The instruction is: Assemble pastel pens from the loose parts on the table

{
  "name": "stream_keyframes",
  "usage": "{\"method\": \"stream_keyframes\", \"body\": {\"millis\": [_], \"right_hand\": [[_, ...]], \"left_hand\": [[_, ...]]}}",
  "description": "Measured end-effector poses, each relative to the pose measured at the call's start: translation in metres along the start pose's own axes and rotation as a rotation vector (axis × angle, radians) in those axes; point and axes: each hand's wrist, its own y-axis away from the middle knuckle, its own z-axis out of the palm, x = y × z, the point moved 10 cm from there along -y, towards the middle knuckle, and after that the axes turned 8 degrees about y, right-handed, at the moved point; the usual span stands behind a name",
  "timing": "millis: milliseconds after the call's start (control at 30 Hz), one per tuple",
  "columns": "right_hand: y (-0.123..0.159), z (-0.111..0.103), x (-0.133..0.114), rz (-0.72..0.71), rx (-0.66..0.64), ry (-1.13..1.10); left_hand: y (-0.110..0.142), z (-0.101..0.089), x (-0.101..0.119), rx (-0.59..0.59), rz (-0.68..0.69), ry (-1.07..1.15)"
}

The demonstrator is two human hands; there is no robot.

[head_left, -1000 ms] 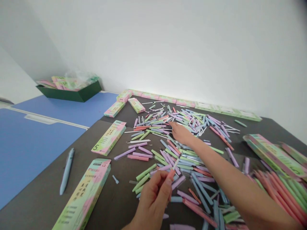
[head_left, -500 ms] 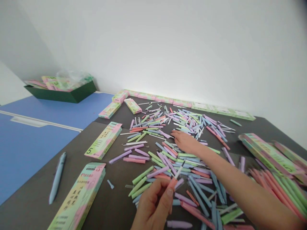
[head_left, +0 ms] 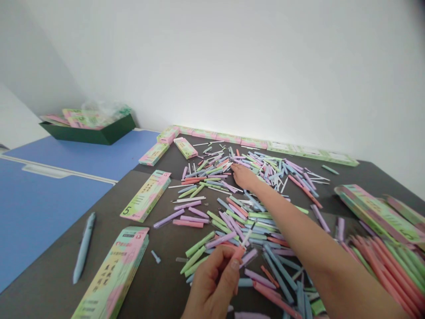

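Observation:
My left hand [head_left: 214, 281] is low in the middle, its fingers pinched round a pink pen part [head_left: 237, 254] with a thin white refill [head_left: 247, 235] sticking up out of it. My right arm stretches far forward. My right hand [head_left: 243, 176] lies palm down on the back of the heap of pastel pen parts [head_left: 239, 208], its fingertips among the white refills and coloured barrels there. Whether its fingers hold any piece is hidden. The pieces are pink, purple, green and blue.
Pastel pen boxes lie on the dark table [head_left: 166, 283]: one [head_left: 114, 274] near left, one [head_left: 146, 195] further back, more along the wall [head_left: 265, 144]. A blue pen [head_left: 84, 246] lies at left. Assembled pens [head_left: 385, 266] and box stacks [head_left: 375, 210] are at right. A green tray [head_left: 89, 128] sits on blue desks.
My right hand drew back a little, then reached forward again to the far part of the heap. My left hand kept its hold on the pink part and barely moved.

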Motion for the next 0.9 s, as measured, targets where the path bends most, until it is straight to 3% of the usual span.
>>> {"method": "stream_keyframes", "body": {"millis": [400, 500, 600, 733, 900], "right_hand": [[0.047, -0.009, 0.006, -0.038, 0.013, -0.05], [0.046, -0.015, 0.023, 0.021, 0.017, -0.065], [0.044, -0.021, 0.056, 0.149, 0.041, -0.06], [0.048, -0.01, 0.082, 0.227, -0.006, -0.062], [0.059, 0.002, 0.07, 0.167, -0.028, -0.088]], "left_hand": [[0.003, 0.005, 0.004, -0.01, 0.01, -0.001], [0.003, 0.004, 0.004, -0.009, 0.011, 0.007], [0.003, 0.004, 0.004, -0.007, 0.009, 0.002], [0.003, 0.004, 0.004, -0.008, 0.014, -0.005], [0.003, 0.005, 0.002, -0.012, 0.003, -0.007]]}}
